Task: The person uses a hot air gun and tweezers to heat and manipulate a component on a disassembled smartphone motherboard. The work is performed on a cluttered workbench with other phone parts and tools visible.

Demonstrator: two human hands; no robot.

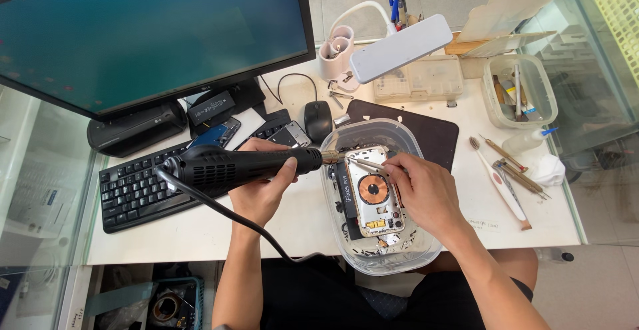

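Left hand grips a black heat gun; right hand pinches tweezers over the opened phone in a clear tub at the desk's front edge.

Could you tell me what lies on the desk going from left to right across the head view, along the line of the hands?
Keyboard → left hand on the black hot-air gun → opened phone in a clear tub → right hand → toothbrush.

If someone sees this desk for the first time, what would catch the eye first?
Probably the black hot-air tool, held level in the left hand at the centre, nozzle aimed at an opened phone with a copper coil. The phone lies in a clear plastic tub; the right hand holds tweezers over it. A large dark monitor fills the upper left.
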